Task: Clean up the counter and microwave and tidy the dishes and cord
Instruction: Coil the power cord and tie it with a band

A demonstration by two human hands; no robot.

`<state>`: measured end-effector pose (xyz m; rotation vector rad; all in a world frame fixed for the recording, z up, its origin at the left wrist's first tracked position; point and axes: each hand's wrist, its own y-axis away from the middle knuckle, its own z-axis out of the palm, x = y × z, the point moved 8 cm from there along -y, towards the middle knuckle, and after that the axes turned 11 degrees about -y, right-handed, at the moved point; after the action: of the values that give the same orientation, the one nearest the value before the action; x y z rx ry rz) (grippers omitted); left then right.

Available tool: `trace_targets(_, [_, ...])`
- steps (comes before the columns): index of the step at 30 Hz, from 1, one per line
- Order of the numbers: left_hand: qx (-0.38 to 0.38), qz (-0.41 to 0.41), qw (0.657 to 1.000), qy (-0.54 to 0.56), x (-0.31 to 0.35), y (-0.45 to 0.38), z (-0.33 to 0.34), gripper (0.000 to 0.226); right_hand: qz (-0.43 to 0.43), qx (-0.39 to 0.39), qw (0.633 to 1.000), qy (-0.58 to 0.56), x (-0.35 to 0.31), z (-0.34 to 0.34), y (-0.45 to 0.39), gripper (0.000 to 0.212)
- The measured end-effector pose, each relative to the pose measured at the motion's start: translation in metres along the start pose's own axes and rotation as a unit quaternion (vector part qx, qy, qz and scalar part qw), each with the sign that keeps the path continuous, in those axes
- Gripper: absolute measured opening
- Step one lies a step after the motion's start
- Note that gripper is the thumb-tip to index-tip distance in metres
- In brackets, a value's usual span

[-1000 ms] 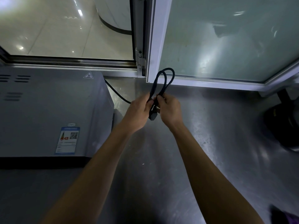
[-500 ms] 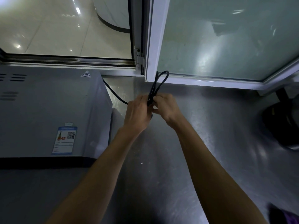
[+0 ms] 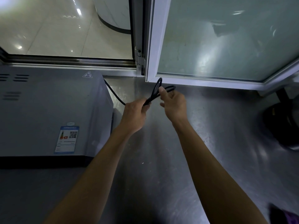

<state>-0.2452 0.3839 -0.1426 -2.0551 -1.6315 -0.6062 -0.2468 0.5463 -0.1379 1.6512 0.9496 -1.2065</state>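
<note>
From the head camera, the left hand [image 3: 135, 114] grips the folded black cord [image 3: 156, 92] above the steel counter [image 3: 161, 159], beside the microwave [image 3: 48, 113]. The right hand [image 3: 174, 105], fingers curled, pinches one loop (two loops fan out near the window frame [image 3: 155, 46]).

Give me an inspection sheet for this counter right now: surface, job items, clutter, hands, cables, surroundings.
Surface: scuffed steel counter, small white speck on it.
Job's things: grey metal microwave at left; black power cord looped.
Clutter: purple item at lower right edge; dark round object at right, unclear.
Hands: left hand grips the cord bundle; right hand pinches a loop.
Cables: cord runs from behind microwave.
Surroundings: white-framed frosted glass window, tiled floor beyond.
</note>
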Motion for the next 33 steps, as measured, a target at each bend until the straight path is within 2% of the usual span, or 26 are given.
trace_targets(2, [-0.019, -0.003, 1.000, 0.019, 0.000, 0.001, 0.000, 0.012, -0.009, -0.001, 1.000, 0.013, -0.005, 0.002, 0.004, 0.052])
trace_targets(5, [-0.042, -0.022, 0.997, 0.054, -0.003, 0.001, 0.000, 0.013, -0.014, -0.001, 1.000, 0.019, -0.007, 0.000, 0.007, 0.080])
trace_targets(6, [-0.049, -0.029, 0.996, 0.067, -0.004, 0.002, 0.000, 0.013, -0.034, -0.017, 0.999, 0.007, -0.010, 0.000, 0.007, 0.081])
trace_targets(8, [-0.054, -0.034, 0.994, 0.087, -0.009, 0.003, -0.001, 0.016, -0.077, -0.060, 0.995, -0.010, -0.016, 0.000, 0.008, 0.070])
trace_targets(11, [-0.071, -0.025, 0.992, 0.098, -0.009, 0.008, -0.002, 0.028, -0.113, -0.112, 0.987, 0.027, -0.019, -0.001, 0.001, 0.056])
trace_targets(14, [-0.110, -0.015, 0.989, 0.094, -0.010, 0.011, 0.002, 0.015, -0.137, -0.166, 0.975, 0.052, -0.028, 0.004, -0.002, 0.049])
trace_targets(20, [-0.147, -0.024, 0.984, 0.096, -0.013, 0.013, 0.006, 0.017, -0.145, -0.213, 0.962, 0.090, -0.038, 0.013, -0.017, 0.026])
trace_targets(22, [-0.140, -0.024, 0.986, 0.091, -0.014, 0.014, 0.005, 0.017, -0.136, -0.209, 0.964, 0.093, -0.037, 0.012, -0.020, 0.017])
trace_targets(27, [-0.071, 0.012, 0.997, 0.027, -0.007, 0.011, 0.002, 0.017, -0.114, -0.132, 0.981, 0.087, -0.027, 0.001, -0.019, 0.028])
trace_targets(33, [0.037, 0.070, 0.996, -0.036, 0.012, 0.014, -0.010, 0.015, -0.115, -0.033, 0.991, 0.066, -0.033, -0.010, -0.013, 0.030])
